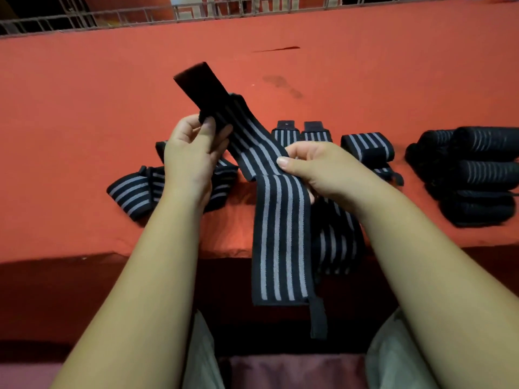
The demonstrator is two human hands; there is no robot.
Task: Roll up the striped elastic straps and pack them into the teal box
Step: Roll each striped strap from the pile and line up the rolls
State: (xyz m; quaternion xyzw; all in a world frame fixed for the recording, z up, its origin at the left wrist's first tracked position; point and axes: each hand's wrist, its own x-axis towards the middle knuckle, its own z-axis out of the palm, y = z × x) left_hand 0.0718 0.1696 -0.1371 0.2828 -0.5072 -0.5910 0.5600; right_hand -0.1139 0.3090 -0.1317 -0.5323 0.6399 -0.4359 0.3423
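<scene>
I hold one long black strap with grey stripes (280,234) above the red cloth. My left hand (191,158) grips it near its plain black end (200,85), which sticks up and away. My right hand (317,167) pinches the strap at its middle, thumb on top, and the lower part hangs down over the table edge, ending in a thin black loop (318,321). A second striped length (337,237) hangs behind it. No teal box is in view.
Loose striped straps lie on the red-covered table (84,108): a heap at the left (134,192), two side by side at centre (302,133), one folded at right (368,147). A pile of rolled straps (474,175) sits far right. A wire rack (196,9) runs along the back.
</scene>
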